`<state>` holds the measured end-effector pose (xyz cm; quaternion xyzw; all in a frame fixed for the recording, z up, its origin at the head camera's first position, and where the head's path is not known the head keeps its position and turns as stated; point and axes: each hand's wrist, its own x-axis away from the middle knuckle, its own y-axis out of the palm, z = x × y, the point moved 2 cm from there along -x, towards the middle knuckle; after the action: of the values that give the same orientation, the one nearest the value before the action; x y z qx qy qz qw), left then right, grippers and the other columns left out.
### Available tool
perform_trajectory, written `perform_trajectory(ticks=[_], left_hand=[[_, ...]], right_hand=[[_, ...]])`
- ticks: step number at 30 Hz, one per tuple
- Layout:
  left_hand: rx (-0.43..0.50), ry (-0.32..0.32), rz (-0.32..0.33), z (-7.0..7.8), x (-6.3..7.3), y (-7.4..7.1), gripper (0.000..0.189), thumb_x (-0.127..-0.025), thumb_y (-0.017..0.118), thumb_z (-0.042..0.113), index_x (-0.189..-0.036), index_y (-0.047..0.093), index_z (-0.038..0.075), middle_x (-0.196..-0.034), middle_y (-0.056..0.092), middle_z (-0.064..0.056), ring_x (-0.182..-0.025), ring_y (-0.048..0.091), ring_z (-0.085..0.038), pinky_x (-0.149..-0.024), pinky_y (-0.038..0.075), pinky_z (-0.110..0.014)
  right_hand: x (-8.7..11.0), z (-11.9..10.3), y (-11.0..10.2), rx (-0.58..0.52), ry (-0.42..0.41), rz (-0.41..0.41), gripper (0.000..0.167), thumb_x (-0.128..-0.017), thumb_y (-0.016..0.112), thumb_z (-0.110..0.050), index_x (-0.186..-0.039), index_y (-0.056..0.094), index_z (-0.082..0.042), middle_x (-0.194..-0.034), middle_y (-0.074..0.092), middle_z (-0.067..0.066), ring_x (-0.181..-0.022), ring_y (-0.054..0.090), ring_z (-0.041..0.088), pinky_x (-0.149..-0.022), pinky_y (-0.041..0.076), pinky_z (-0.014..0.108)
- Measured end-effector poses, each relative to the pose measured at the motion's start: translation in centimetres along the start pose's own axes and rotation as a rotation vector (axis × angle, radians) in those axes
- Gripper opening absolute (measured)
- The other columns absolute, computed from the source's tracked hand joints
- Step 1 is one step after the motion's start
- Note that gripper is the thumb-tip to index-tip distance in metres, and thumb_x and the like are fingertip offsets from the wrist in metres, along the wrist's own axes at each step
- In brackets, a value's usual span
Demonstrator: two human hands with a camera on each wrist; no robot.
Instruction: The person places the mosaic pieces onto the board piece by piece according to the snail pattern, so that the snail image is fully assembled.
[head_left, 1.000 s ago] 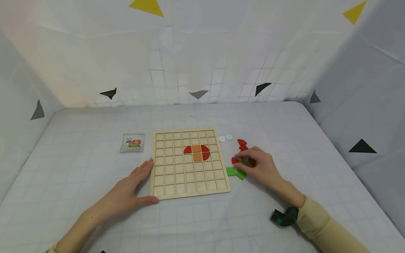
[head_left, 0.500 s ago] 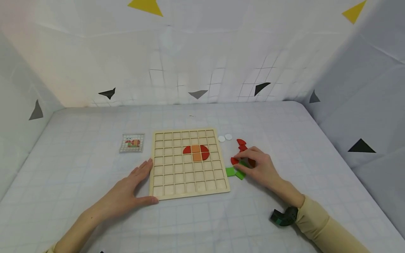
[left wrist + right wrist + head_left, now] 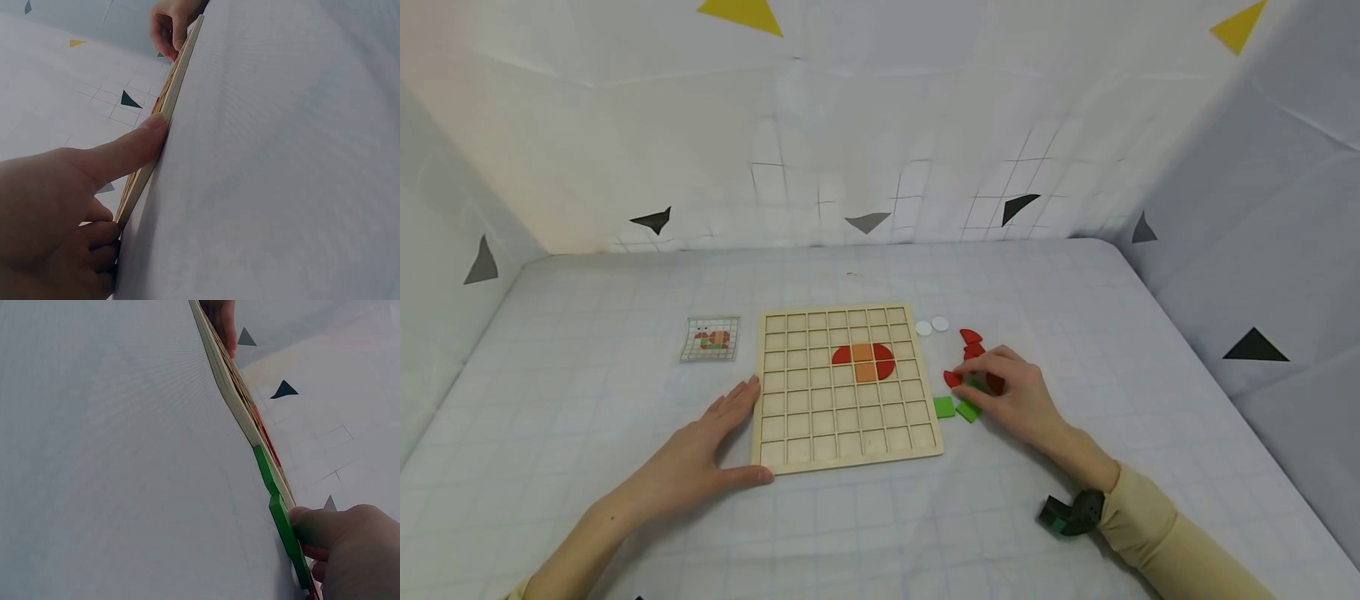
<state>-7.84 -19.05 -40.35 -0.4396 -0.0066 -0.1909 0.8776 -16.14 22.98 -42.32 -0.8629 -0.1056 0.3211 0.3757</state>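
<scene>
A square wooden grid board (image 3: 838, 446) lies on the table. In its cells sit red quarter-circle tiles (image 3: 883, 362) and orange square tiles (image 3: 864, 371). My left hand (image 3: 692, 454) rests against the board's left edge and near-left corner, fingers extended, thumb along the near side. Right of the board, my right hand (image 3: 1018, 400) pinches a red quarter-circle tile (image 3: 952, 379) between thumb and index finger, low over the table. Close under that hand are green tiles (image 3: 943, 407), partly covered by its fingers. More red tiles (image 3: 972, 337) lie just beyond it.
Two white round discs (image 3: 932, 326) lie by the board's right edge. A small picture card (image 3: 709, 339) with a coloured grid pattern is left of the board. White sheeting walls (image 3: 865, 125) enclose the table at the back and sides.
The red quarter-circle tile in my right fingers has turned slightly. Both hands keep their places; the view has shifted a little.
</scene>
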Motion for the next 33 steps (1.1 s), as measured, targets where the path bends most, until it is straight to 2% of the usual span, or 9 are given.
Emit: perform_trajectory(ticks=[8, 13, 33], left_hand=[[0.004, -0.002, 0.002, -0.11, 0.19, -0.03, 0.115, -0.074, 0.076, 0.066, -0.162, 0.015, 0.025, -0.168, 0.017, -0.005, -0.15, 0.021, -0.043, -0.116, 0.023, -0.066], [0.009, 0.021, 0.016, -0.19, 0.31, -0.07, 0.114, -0.075, 0.076, 0.066, -0.162, 0.015, 0.025, -0.167, 0.018, -0.006, -0.15, 0.022, -0.044, -0.115, 0.025, -0.066], [0.004, 0.01, 0.003, -0.19, 0.04, 0.06, 0.115, -0.074, 0.075, 0.067, -0.162, 0.014, 0.025, -0.168, 0.017, -0.005, -0.151, 0.02, -0.042, -0.117, 0.024, -0.064]], right_hand=[[0.03, -0.25, 0.17, -0.004, 0.029, 0.011, 0.033, -0.074, 0.088, -0.009, -0.104, 0.077, -0.016, -0.091, 0.068, -0.002, -0.08, 0.051, 0.015, -0.061, 0.04, 0.022], [-0.01, -0.42, 0.14, -0.001, 0.05, 0.019, 0.031, -0.074, 0.088, -0.009, -0.103, 0.077, -0.015, -0.09, 0.067, -0.003, -0.078, 0.05, 0.016, -0.06, 0.039, 0.021], [0.02, -0.24, -0.06, 0.004, 0.019, 0.051, 0.034, -0.074, 0.088, -0.009, -0.106, 0.077, -0.016, -0.089, 0.068, -0.005, -0.075, 0.049, 0.014, -0.058, 0.037, 0.022]])
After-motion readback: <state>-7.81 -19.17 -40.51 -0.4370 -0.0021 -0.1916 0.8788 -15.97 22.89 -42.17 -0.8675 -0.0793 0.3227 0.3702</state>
